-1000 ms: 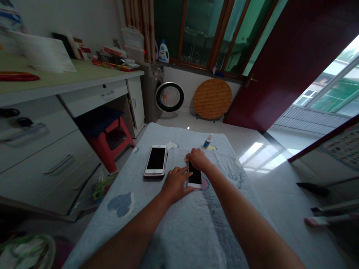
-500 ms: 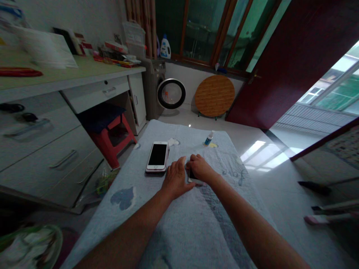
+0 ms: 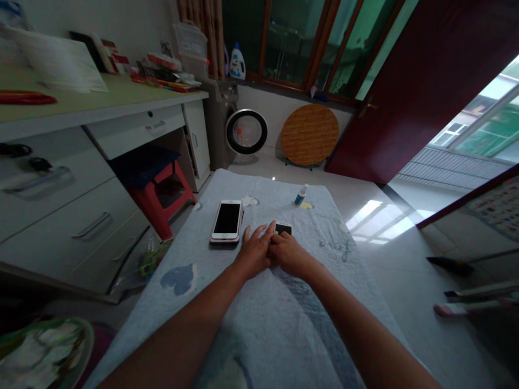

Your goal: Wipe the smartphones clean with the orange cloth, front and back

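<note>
A second phone (image 3: 284, 229) lies on the cloth-covered table, its dark screen and white top end showing beyond my hands. My left hand (image 3: 254, 253) is at its left side, index finger along the edge and the other fingers partly spread; the thumb is hidden. Over the lower part of the screen, my right hand (image 3: 290, 255) presses down with curled fingers. What those fingers hold, if anything, cannot be made out. To the left rests a white-framed phone (image 3: 227, 220) on top of a dark flat item. A small spray bottle (image 3: 300, 196) stands farther back.
The pale blue patterned cloth (image 3: 182, 324) covers the table. A red stool (image 3: 162, 205) and a white desk (image 3: 133, 121) stand left. Behind are a washing machine with its round door (image 3: 246, 132) open and a round wooden tabletop (image 3: 310, 135). A basin (image 3: 87, 346) sits low left.
My right hand has slid toward me over the phone, uncovering the far end of the screen. My left thumb has gone out of sight behind the right hand. The view has tilted slightly.
</note>
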Demonstrator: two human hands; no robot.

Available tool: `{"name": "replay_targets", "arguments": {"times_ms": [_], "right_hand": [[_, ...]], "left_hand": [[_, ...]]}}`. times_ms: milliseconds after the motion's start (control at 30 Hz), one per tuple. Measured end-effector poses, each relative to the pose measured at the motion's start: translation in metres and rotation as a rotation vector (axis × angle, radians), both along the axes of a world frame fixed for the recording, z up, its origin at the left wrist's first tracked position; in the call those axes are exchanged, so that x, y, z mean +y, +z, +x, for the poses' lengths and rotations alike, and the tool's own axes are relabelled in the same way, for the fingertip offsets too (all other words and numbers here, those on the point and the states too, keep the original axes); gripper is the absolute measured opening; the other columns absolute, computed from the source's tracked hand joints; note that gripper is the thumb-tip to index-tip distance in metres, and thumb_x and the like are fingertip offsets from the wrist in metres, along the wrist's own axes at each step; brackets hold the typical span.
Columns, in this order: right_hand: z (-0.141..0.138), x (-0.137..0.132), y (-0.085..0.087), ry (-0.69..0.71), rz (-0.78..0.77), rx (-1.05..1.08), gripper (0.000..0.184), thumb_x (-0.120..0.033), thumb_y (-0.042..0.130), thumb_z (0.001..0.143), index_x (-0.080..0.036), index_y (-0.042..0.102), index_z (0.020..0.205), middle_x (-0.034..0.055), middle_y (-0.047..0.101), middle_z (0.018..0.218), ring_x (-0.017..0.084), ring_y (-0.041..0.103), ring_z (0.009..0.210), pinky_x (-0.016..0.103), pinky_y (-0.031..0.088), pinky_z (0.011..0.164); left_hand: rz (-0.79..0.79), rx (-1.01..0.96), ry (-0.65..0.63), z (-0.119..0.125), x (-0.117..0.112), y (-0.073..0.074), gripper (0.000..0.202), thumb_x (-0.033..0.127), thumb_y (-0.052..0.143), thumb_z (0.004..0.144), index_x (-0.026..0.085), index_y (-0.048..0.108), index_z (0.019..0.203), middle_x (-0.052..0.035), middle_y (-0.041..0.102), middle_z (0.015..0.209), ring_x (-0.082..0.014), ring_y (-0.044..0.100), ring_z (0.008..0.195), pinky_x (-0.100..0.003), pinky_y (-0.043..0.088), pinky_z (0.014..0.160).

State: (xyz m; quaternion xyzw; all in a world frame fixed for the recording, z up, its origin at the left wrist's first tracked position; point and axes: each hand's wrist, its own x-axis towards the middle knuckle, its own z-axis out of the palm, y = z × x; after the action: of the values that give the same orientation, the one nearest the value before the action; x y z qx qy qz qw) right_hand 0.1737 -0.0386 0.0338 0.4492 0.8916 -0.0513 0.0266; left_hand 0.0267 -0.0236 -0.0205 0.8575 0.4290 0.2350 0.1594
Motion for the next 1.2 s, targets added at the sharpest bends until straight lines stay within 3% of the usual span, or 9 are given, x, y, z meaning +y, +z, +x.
{"name": "replay_targets", "arguments": {"times_ms": [100, 233, 400, 567, 667, 900, 1200], "right_hand": [[0.003, -0.004, 0.0, -0.002, -0.015, 0.005, 0.018, -0.022, 0.054, 0.088, -0.02, 0.072, 0.092, 0.0089, 0.057, 0.11, 0.02, 0.044, 0.087, 0.031, 0.031, 0.074], [0.007, -0.009, 0.003, -0.019, -0.036, 0.013, 0.019, -0.023, 0.054, 0.089, -0.021, 0.072, 0.093, 0.0089, 0.056, 0.11, 0.019, 0.044, 0.087, 0.031, 0.031, 0.073], [0.015, -0.023, 0.005, -0.04, -0.056, 0.051, 0.022, -0.023, 0.051, 0.092, -0.022, 0.072, 0.095, 0.0083, 0.057, 0.104, 0.018, 0.045, 0.088, 0.03, 0.032, 0.077], [0.041, -0.04, 0.006, -0.157, -0.097, 0.085, 0.022, -0.023, 0.051, 0.092, -0.023, 0.073, 0.093, 0.0065, 0.058, 0.092, 0.018, 0.048, 0.086, 0.028, 0.033, 0.078], [0.054, -0.046, 0.006, -0.314, -0.063, 0.145, 0.024, -0.018, 0.047, 0.093, -0.02, 0.072, 0.094, 0.0066, 0.059, 0.092, 0.016, 0.05, 0.087, 0.026, 0.034, 0.079], [0.046, -0.05, -0.01, -0.641, 0.044, 0.101, 0.019, -0.021, 0.048, 0.091, -0.016, 0.067, 0.087, 0.0073, 0.06, 0.09, 0.017, 0.053, 0.087, 0.025, 0.034, 0.076], [0.022, -0.052, -0.013, -0.639, 0.057, 0.112, 0.012, -0.021, 0.05, 0.091, -0.017, 0.062, 0.091, 0.0084, 0.062, 0.093, 0.02, 0.054, 0.09, 0.027, 0.035, 0.076]], "left_hand": [[-0.051, 0.04, -0.021, -0.001, 0.0, 0.004, 0.091, 0.027, 0.062, 0.077, 0.022, 0.008, 0.149, -0.0092, 0.05, 0.14, -0.0274, 0.024, 0.14, -0.058, -0.001, 0.112], [-0.113, 0.094, -0.078, -0.006, 0.0, 0.011, 0.085, 0.033, 0.061, 0.077, 0.025, 0.015, 0.148, -0.0071, 0.036, 0.151, -0.0287, 0.016, 0.143, -0.059, 0.0, 0.112], [-0.152, 0.167, -0.194, -0.012, 0.0, 0.015, 0.075, 0.035, 0.063, 0.071, 0.031, 0.036, 0.141, -0.0004, 0.03, 0.154, -0.0315, 0.006, 0.145, -0.059, 0.001, 0.113], [-0.149, 0.192, -0.201, -0.011, 0.0, 0.016, 0.076, 0.033, 0.062, 0.069, 0.03, 0.037, 0.141, -0.0012, 0.027, 0.155, -0.0302, 0.009, 0.145, -0.057, 0.002, 0.114], [-0.148, 0.181, -0.183, -0.011, 0.001, 0.014, 0.067, 0.034, 0.059, 0.076, 0.032, 0.038, 0.14, 0.0006, 0.028, 0.154, -0.0281, 0.013, 0.144, -0.058, 0.005, 0.114], [-0.126, 0.184, -0.133, -0.006, 0.008, 0.0, 0.041, 0.032, 0.042, 0.095, 0.036, 0.044, 0.136, 0.0021, 0.036, 0.15, -0.0231, 0.024, 0.142, -0.056, 0.012, 0.112], [-0.121, 0.171, -0.108, -0.003, 0.008, 0.0, 0.039, 0.033, 0.047, 0.094, 0.036, 0.047, 0.133, 0.0003, 0.041, 0.148, -0.0244, 0.028, 0.14, -0.059, 0.013, 0.111]]}}
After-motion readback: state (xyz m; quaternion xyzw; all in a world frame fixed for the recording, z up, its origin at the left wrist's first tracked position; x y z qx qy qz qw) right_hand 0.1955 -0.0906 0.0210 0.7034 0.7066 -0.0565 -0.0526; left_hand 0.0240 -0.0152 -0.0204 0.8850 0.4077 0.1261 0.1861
